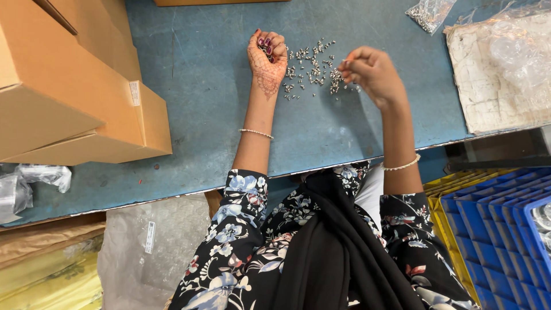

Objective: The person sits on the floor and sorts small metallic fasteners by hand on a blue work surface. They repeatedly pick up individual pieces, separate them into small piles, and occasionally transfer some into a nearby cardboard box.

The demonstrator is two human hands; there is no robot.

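Note:
Several small silver metal parts (313,66) lie scattered on the blue table (201,86). My left hand (267,54) rests palm up at the left edge of the scatter, fingers curled over a few of the small parts. My right hand (370,72) hovers at the right edge of the scatter, fingertips pinched on a small metal part just above the pile. Both wrists wear thin bracelets.
Cardboard boxes (69,86) stand on the table's left. A clear bag of metal parts (429,12) and a worn white sheet under clear plastic (499,74) lie at the right. Blue and yellow crates (493,229) are stacked at the lower right. Plastic wrap (28,183) sits at the left edge.

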